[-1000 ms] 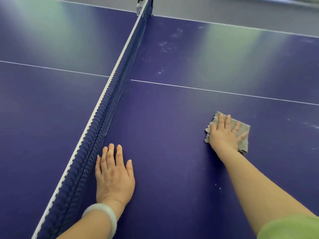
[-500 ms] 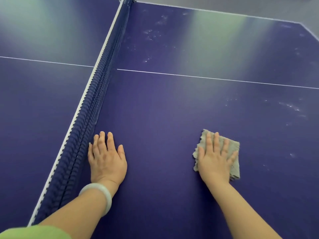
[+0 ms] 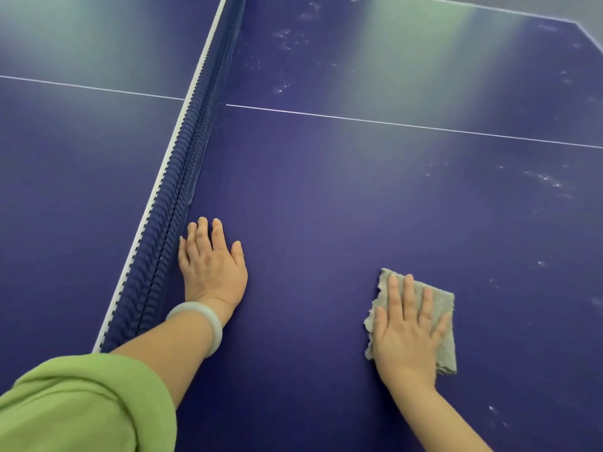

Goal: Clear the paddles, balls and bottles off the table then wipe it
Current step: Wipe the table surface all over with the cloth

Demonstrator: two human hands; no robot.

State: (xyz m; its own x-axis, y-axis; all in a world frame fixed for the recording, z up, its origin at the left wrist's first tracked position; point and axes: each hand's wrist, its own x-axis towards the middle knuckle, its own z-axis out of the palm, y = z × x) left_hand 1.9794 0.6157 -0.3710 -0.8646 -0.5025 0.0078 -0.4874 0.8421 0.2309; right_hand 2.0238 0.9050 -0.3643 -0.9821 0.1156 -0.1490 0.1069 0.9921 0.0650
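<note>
A grey folded cloth (image 3: 440, 305) lies flat on the dark blue table-tennis table (image 3: 326, 207). My right hand (image 3: 408, 334) presses down on it with straight, spread fingers, covering most of it. My left hand (image 3: 212, 265) rests palm-down on the bare table surface, fingers straight, right beside the net (image 3: 176, 203). A pale bangle sits on the left wrist. No paddles, balls or bottles are in view.
The net runs from the near left to the far middle and stands directly left of my left hand. A white centre line (image 3: 391, 123) crosses the table. Whitish dusty smears (image 3: 548, 181) show at the right and on the far half (image 3: 287, 37).
My right hand has drawn the cloth back toward me across the table. The left hand stays planted by the net while the view has tilted down and closer.
</note>
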